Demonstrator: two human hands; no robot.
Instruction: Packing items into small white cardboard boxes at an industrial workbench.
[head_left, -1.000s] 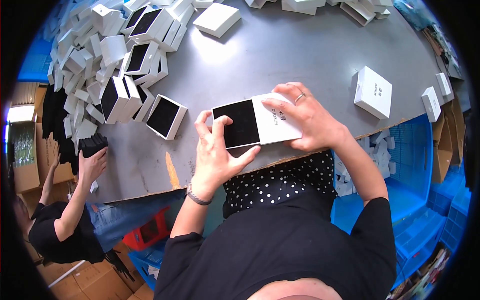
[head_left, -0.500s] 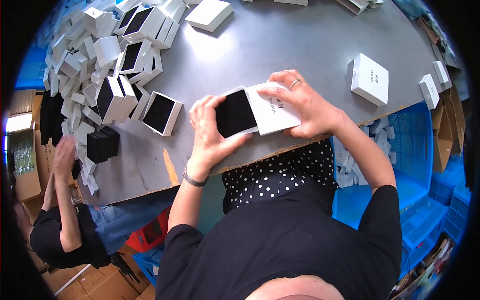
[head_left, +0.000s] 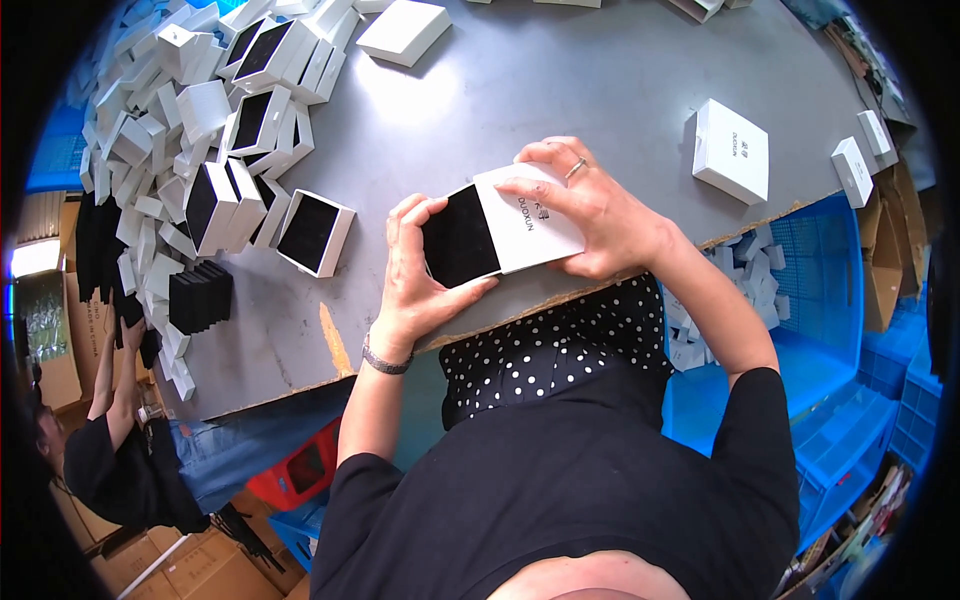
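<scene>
Your right hand (head_left: 605, 222) has shifted slightly left, clamped on the white square cardboard lid (head_left: 530, 240); your left hand (head_left: 408, 285) clamps the black-lined white box (head_left: 460, 236), seemingly steadying it.

From up on the person's head we look down, steeply, over the black shirt (head_left: 560, 455) at the near side and out across the grey table (head_left: 560, 85) beyond. Upright, left is the person's left! Very wide fisheye, straight edges bowing toward the rim, and it's close: left hand (head_left: 408, 285) and right hand (head_left: 615, 222) just below the lens. The sweep takes in a co-worker (head_left: 120, 465) at left, a blue crate (head_left: 825, 270) at right.
</scene>
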